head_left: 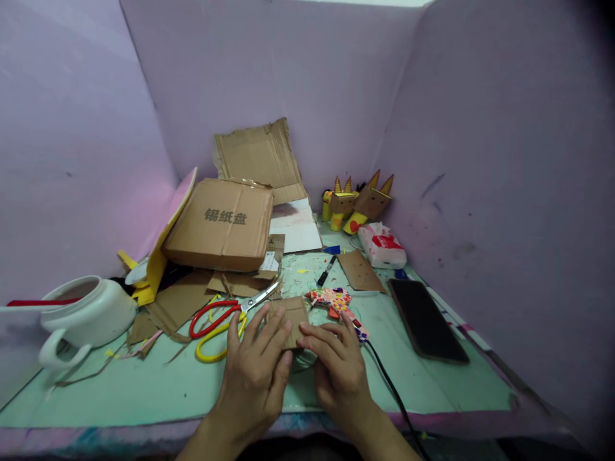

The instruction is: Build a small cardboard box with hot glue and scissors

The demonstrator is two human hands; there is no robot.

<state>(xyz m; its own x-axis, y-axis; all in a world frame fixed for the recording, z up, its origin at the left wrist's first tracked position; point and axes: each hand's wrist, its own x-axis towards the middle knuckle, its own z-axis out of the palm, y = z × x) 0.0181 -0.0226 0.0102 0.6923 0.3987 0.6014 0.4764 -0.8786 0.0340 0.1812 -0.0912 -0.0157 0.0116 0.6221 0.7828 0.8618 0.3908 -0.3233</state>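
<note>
Between my hands is a small square cardboard piece [294, 314], held just above the green tabletop. My left hand [257, 365] grips its left side, fingers laid over the face and thumb by the lower edge. On the right edge, my right hand [340, 362] pinches the piece with its fingertips. Just beyond my left fingers lie scissors [244, 307] with red and yellow handles, blades apart. A colourful patterned glue gun [331, 298] with a black cord rests beside my right hand, its handle partly hidden by the fingers.
A cardboard box [221, 224] sits on scraps at the back left. A white mug-like pot [91, 314] stands far left. To the right are a phone [425, 320], a tissue pack [382, 245], a black marker [327, 271] and cardboard animal figures [369, 202]. Purple panels enclose the table.
</note>
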